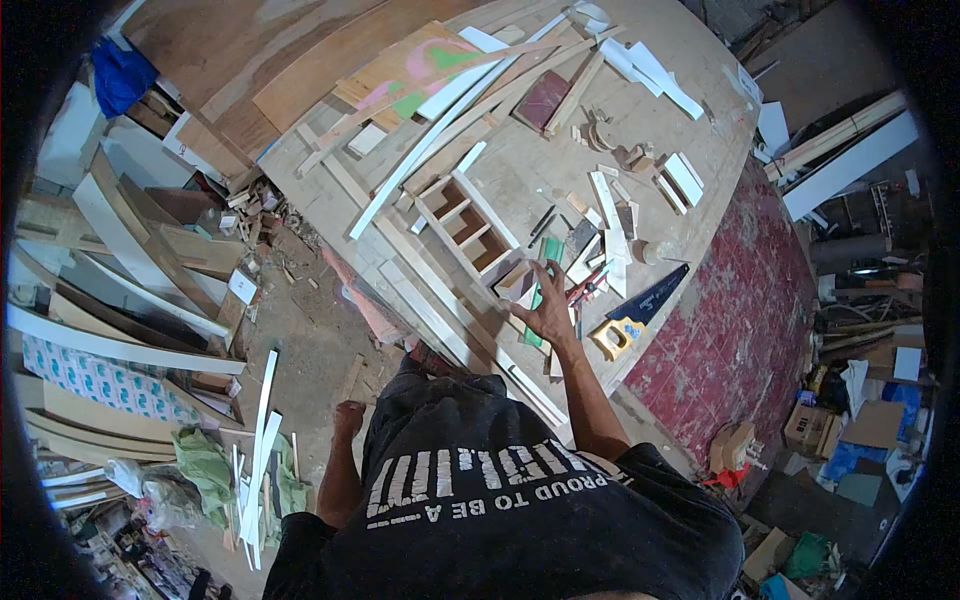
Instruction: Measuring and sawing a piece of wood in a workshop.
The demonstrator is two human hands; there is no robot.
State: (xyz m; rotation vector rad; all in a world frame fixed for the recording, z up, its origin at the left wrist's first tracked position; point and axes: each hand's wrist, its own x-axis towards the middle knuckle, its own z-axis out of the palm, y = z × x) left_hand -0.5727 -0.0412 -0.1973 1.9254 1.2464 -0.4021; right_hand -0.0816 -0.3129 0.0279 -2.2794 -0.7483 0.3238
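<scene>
A small wooden piece [514,281] sits between the thumb and fingers of my right hand [546,308], at the near end of a divided wooden box [481,206]. The box lies tilted across the table, its white-edged compartments facing up. Close to that hand are green strips [549,252], a red-handled tool [588,287] and a handsaw [635,318] with a yellow handle. Down at my left side hangs my left hand [348,418], its fingers curled in and nothing showing in them.
The worktable [520,185] carries long white and wooden strips [455,125], a dark red block [542,102] and scattered offcuts. Curved boards [125,345] lean at the left. Thin white strips [262,455] stand near my left arm. Boxes [806,428] and scraps crowd the right.
</scene>
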